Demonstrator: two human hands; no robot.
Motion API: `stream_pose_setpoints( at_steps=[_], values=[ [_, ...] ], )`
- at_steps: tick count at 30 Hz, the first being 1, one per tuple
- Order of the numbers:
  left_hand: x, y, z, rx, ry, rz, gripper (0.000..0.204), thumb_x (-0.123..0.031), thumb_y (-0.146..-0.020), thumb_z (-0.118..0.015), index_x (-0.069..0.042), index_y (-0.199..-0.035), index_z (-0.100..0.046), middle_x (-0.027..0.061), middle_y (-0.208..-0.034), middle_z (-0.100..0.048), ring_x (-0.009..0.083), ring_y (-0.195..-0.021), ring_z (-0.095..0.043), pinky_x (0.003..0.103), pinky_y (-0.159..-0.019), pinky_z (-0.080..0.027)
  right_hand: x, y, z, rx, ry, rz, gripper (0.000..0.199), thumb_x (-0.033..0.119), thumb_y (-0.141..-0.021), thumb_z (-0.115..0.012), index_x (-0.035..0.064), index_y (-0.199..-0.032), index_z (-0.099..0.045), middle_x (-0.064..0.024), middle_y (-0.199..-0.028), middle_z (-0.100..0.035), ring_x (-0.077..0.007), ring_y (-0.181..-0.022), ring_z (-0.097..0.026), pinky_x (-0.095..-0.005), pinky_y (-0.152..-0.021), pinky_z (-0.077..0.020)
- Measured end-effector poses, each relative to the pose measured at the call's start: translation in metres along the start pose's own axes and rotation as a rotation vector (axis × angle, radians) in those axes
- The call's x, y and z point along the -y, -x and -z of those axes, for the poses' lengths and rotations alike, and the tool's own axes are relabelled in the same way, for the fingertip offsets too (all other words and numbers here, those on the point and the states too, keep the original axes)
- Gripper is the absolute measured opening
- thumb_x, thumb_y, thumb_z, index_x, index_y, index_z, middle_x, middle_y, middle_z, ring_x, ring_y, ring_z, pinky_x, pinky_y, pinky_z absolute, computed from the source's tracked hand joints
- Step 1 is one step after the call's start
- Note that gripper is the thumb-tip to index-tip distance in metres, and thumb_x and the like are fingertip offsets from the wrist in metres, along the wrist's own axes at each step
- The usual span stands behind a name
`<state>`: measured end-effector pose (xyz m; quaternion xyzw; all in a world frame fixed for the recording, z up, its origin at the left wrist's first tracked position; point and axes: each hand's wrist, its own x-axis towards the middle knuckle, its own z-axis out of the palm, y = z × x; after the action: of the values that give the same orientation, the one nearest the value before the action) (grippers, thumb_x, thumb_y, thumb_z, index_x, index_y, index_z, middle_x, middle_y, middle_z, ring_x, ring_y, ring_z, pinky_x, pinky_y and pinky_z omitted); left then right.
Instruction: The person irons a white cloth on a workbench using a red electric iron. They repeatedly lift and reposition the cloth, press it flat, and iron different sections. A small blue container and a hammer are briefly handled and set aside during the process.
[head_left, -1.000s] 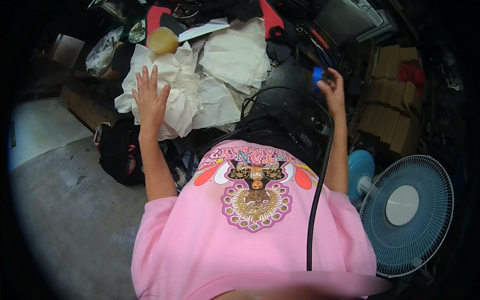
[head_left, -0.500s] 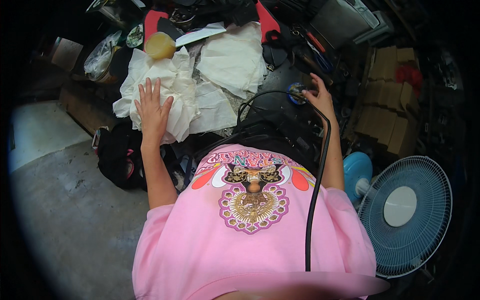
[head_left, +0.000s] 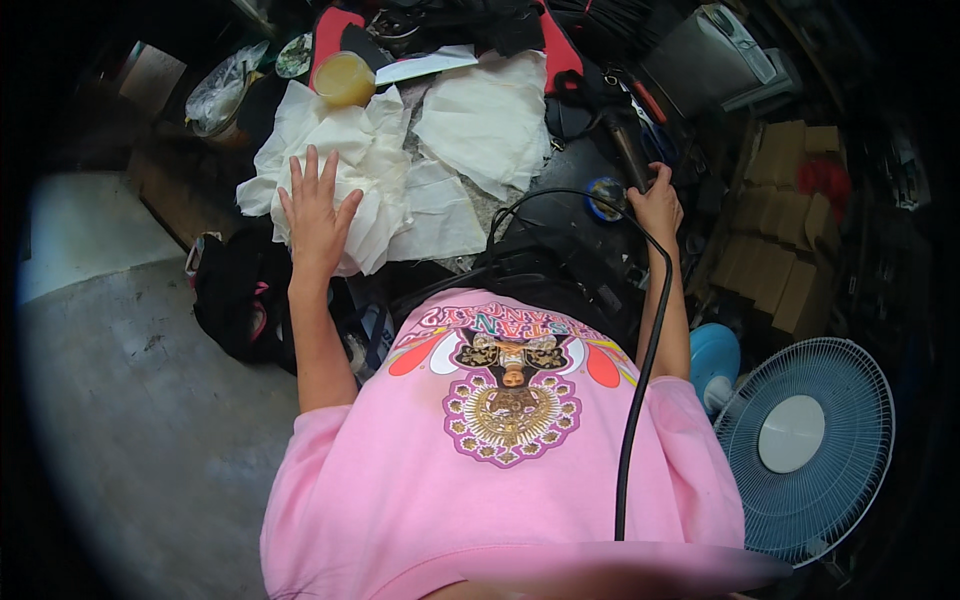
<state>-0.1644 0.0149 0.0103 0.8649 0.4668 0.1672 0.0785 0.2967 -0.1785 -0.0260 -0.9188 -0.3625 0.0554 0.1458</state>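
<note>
My left hand [head_left: 320, 215] lies flat with its fingers spread on a heap of crumpled white sheets [head_left: 350, 155], thin cloth or paper. A round tub of something yellowish [head_left: 344, 79] sits at the far edge of this heap. On the right, my right hand [head_left: 657, 207] is closed around the near end of a dark tool with a thick brownish handle [head_left: 627, 150]. The tool's far end is hard to make out among black things. Beside that hand lies a small round blue-edged tin or roll [head_left: 604, 199]. More white sheets [head_left: 480, 125] lie flat in the middle.
A black cable [head_left: 640, 390] loops from the table past my right forearm. Red-and-black pieces [head_left: 562, 50] lie at the back. Brown cardboard boxes [head_left: 770, 220] are stacked at right, above a blue fan [head_left: 805, 450]. A plastic-lined bucket [head_left: 222, 95] stands at far left.
My right hand, earlier with fingers apart near the blue-edged tin, is now closed on the dark tool's handle. My left hand stays on the white sheets. The whole view has shifted slightly.
</note>
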Motion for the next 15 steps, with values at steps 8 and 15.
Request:
stream_pose_setpoints(
  at_steps=[8,15],
  values=[
    [-0.006,-0.001,0.010,-0.085,0.015,-0.007,0.061,-0.040,-0.092,-0.060,-0.018,-0.146,-0.042,0.0114,-0.158,-0.027,0.0350,-0.147,-0.016,0.058,-0.116,-0.012,0.003,-0.007,0.037,-0.021,-0.789,0.078,0.047,0.008,-0.079,-0.067,0.0111,-0.122,-0.049,0.0026,-0.074,-0.057,-0.0101,-0.064,-0.051,-0.0252,-0.062,-0.0405],
    [-0.086,-0.012,0.024,0.033,0.703,-0.128,0.063,-0.027,-0.087,-0.070,-0.008,-0.142,-0.045,0.0160,-0.137,-0.052,0.0303,-0.129,-0.047,0.039,-0.108,-0.037,0.063,0.011,0.100,0.172,-1.222,0.365,0.046,0.001,-0.075,-0.061,0.0057,-0.120,-0.050,-0.0036,-0.098,-0.052,-0.0081,-0.081,-0.049,-0.0208,-0.070,-0.0398]
  ],
)
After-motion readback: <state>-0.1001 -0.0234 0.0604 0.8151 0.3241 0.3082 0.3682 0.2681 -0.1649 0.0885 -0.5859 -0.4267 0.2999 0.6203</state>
